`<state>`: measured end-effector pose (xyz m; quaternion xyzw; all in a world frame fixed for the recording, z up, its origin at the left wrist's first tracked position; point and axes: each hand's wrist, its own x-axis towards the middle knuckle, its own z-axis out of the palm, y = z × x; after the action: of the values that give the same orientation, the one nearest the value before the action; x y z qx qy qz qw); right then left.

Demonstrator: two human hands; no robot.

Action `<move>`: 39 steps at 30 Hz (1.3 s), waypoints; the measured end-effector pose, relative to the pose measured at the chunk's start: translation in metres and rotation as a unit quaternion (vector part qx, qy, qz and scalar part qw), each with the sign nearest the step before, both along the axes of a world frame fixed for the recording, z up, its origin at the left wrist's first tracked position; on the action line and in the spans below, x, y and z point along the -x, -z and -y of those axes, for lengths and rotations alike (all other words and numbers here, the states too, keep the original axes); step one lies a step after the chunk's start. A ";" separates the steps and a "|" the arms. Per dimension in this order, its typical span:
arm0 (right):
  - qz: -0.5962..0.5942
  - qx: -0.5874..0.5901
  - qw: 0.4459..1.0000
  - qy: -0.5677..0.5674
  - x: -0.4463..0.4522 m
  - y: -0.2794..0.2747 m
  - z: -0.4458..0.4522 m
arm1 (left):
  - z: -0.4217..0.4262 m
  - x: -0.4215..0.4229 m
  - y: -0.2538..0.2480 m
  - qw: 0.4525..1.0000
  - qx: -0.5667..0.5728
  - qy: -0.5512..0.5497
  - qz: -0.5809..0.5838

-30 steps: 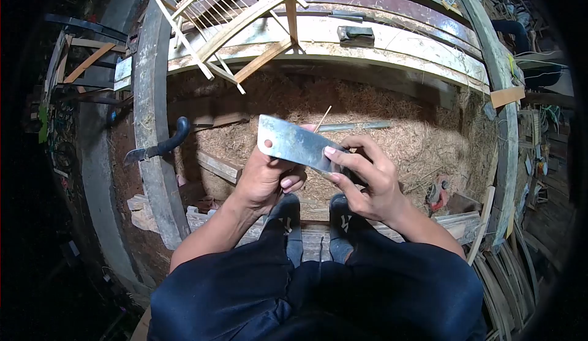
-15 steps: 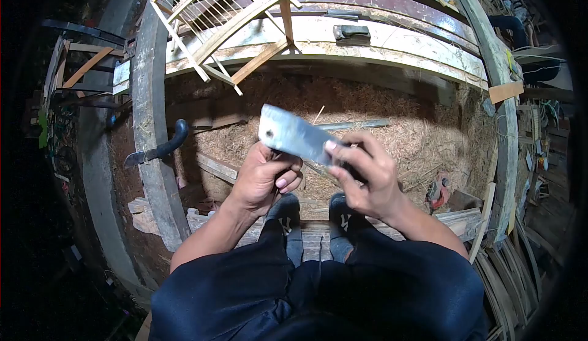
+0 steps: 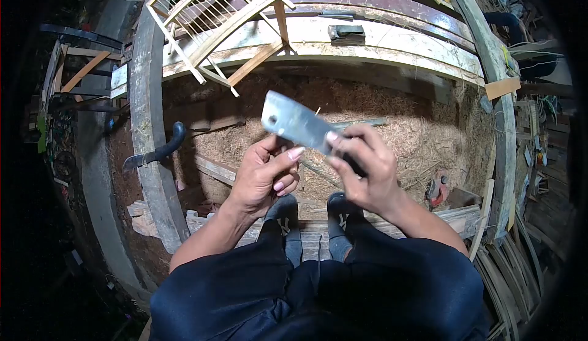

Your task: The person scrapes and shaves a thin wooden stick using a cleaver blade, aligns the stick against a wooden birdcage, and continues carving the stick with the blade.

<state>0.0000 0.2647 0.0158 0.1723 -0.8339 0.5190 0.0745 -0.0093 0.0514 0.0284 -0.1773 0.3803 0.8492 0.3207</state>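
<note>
A cleaver with a broad grey metal blade (image 3: 298, 121) and a hole near its far corner is held in front of me, tilted down toward the right. My right hand (image 3: 366, 166) is closed around its handle end, with a finger and thumb at the base of the blade. Just below the blade is my left hand (image 3: 263, 174), its fingers curled and pinched together. What those fingers hold, if anything, is hidden. The tip of a thin pale stick (image 3: 318, 110) shows past the blade's upper edge; I cannot tell whether it is held.
A slatted wooden frame (image 3: 214, 31) stands on the far pale plank (image 3: 404, 44), near a dark block-shaped tool (image 3: 346, 33). A curved dark-handled knife (image 3: 160, 151) rests on the left beam (image 3: 146, 96). Wood shavings (image 3: 392, 151) cover the ground; a red tool (image 3: 437, 189) lies at right.
The cleaver blade has lifted slightly, away from my left hand. My left thumb now shows in front of the blade's lower edge. The right hand keeps its grip.
</note>
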 end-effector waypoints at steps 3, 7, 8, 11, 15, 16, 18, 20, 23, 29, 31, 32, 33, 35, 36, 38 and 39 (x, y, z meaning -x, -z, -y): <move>-0.002 -0.012 0.998 -0.064 -0.007 -0.003 0.004 | 0.004 -0.003 0.010 0.999 0.028 -0.014 0.015; -0.006 -0.005 1.000 -0.017 -0.001 0.000 0.000 | 0.004 -0.004 0.010 1.000 0.023 -0.018 0.007; 0.006 -0.016 0.998 -0.061 -0.006 0.000 0.002 | 0.005 -0.004 0.011 0.999 0.033 -0.016 0.000; -0.015 0.000 0.999 -0.031 -0.002 0.001 0.002 | 0.002 -0.003 0.007 1.000 0.012 -0.023 0.009; -0.011 -0.007 0.999 -0.040 -0.007 -0.002 0.004 | -0.002 -0.003 0.005 1.000 0.014 -0.026 0.010; 0.000 -0.013 0.997 -0.070 -0.010 -0.002 0.005 | -0.002 -0.004 0.004 0.998 0.017 -0.047 0.028; 0.003 0.017 1.000 -0.014 0.000 -0.001 0.004 | 0.002 -0.005 0.012 0.999 0.030 -0.027 0.006; 0.001 0.002 1.000 -0.023 -0.002 -0.002 0.003 | -0.001 -0.004 0.005 0.998 0.057 -0.007 0.022; 0.007 -0.010 0.999 -0.052 -0.007 -0.002 0.004 | 0.001 -0.005 0.009 0.998 0.053 -0.027 0.024; 0.001 -0.017 0.998 -0.059 -0.008 0.001 0.003 | -0.002 -0.007 0.007 0.999 0.028 -0.044 0.008; 0.006 0.004 1.000 -0.030 -0.006 0.005 0.002 | -0.001 -0.006 0.006 0.999 0.026 -0.026 0.012; 0.009 0.024 1.000 -0.003 -0.004 0.006 0.002 | 0.000 -0.006 0.006 1.000 0.024 -0.011 0.015; -0.001 0.001 0.999 -0.041 -0.008 0.005 0.002 | 0.000 -0.007 0.010 0.999 0.040 -0.011 -0.001; 0.007 0.006 0.999 -0.033 -0.007 0.003 0.002 | 0.000 -0.005 0.008 0.999 0.037 -0.013 0.007; 0.011 0.023 1.000 -0.007 -0.004 0.007 0.001 | 0.000 -0.004 0.007 0.999 0.034 -0.012 0.015; 0.002 -0.005 0.999 -0.038 -0.008 0.001 0.003 | 0.000 -0.006 0.009 0.999 0.032 -0.007 0.005; 0.007 -0.009 0.999 -0.042 -0.007 0.001 0.003 | 0.001 -0.006 0.010 0.999 0.046 -0.010 0.008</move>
<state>0.0071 0.2620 0.0148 0.2046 -0.8311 0.5151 0.0452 -0.0034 0.0503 0.0180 -0.2021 0.4143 0.8328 0.3066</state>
